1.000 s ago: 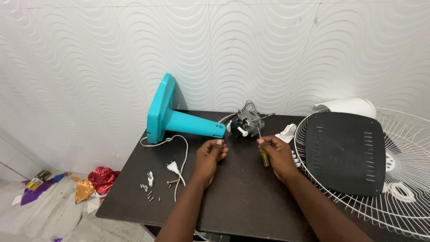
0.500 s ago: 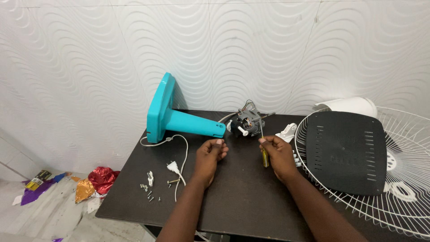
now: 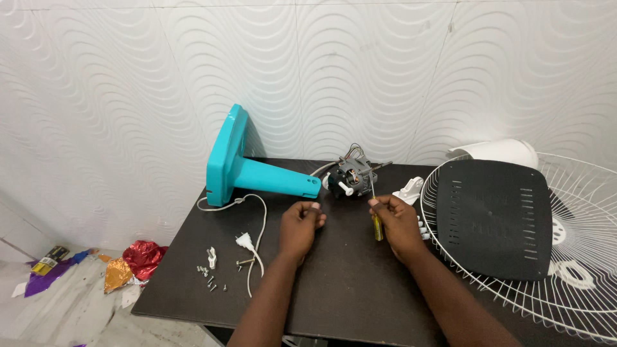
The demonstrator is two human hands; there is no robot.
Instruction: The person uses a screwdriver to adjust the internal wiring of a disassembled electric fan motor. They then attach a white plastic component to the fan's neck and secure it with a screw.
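- Gripping a yellow-handled screwdriver [image 3: 376,222] in the right hand [image 3: 396,222], fingers wrapped tight, shaft pointing up at the bare fan motor [image 3: 351,177].
- Resting the left hand [image 3: 301,225] on the dark table [image 3: 347,289], loosely curled, fingertips pinched together, possibly on something tiny; too small to tell.
- Lying at the far table edge, that motor, joined to the neck of the tipped-over turquoise fan stand [image 3: 247,170].
- Judging the step: seating the tip squarely in the screw head, bracing the motor with the free hand, turning without slipping.
- Sitting near the white plug [image 3: 244,241], loose screws [image 3: 209,275], worth keeping together.
- Hiding the screwdriver tip against the motor's clutter; target screw not visible.
- Running off the right edge, the white wire guard [image 3: 578,283] under the black back cover [image 3: 498,218].
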